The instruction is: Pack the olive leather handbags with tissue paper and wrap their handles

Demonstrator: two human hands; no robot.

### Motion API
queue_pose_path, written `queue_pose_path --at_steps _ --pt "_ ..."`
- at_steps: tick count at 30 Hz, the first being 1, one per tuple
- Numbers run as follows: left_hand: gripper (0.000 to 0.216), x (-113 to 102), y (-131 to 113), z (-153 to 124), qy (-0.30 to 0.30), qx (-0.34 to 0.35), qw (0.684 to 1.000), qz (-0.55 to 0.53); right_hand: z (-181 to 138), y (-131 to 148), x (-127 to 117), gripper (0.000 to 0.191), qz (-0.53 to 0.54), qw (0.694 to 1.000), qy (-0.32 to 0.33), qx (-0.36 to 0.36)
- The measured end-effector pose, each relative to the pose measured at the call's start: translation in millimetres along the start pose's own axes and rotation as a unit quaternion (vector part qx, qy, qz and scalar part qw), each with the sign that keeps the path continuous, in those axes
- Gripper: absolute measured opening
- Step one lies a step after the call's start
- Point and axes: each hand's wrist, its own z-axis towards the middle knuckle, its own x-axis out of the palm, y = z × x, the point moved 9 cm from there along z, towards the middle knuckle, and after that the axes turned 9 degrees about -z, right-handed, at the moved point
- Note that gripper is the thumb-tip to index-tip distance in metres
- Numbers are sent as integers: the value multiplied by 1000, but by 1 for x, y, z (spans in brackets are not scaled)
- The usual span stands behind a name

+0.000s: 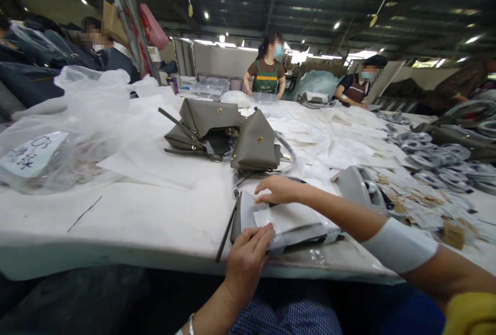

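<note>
A grey handbag (284, 226), partly wrapped in white paper and clear film, lies flat at the table's near edge. My left hand (248, 255) pinches the white wrapping at the bag's near left corner, fingers closed on it. My right hand (277, 189) lies over the bag's far edge with its fingers stretched out flat, touching the wrapping. A thin dark strap (228, 226) runs down from the bag's left side. Two more grey handbags (205, 128) (256, 144) stand a little farther back on the table.
A big clear plastic bag (58, 139) with a handwritten label sits at left. White paper sheets (333, 139) cover the table's middle. Wrapped straps and tags (430, 170) are piled at right. Other people stand at the far side and far left.
</note>
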Motion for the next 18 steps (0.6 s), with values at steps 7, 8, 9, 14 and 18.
queue_pose_path --at_steps 7,8,9,14,18 --pt "63 0 0 -1 2 -1 1000 11 -2 8 31 52 16 997 -3 -82" --pt "64 -1 -1 -1 2 0 1000 12 3 6 33 48 21 995 -9 -93" --pt "64 -1 -1 -1 2 0 1000 14 8 4 35 44 26 994 -16 -103" --pt "68 2 0 -1 10 2 1000 19 21 3 35 43 31 995 -61 -78" --pt "69 -5 -4 3 34 -13 998 -44 -8 -2 16 37 31 992 -120 -18"
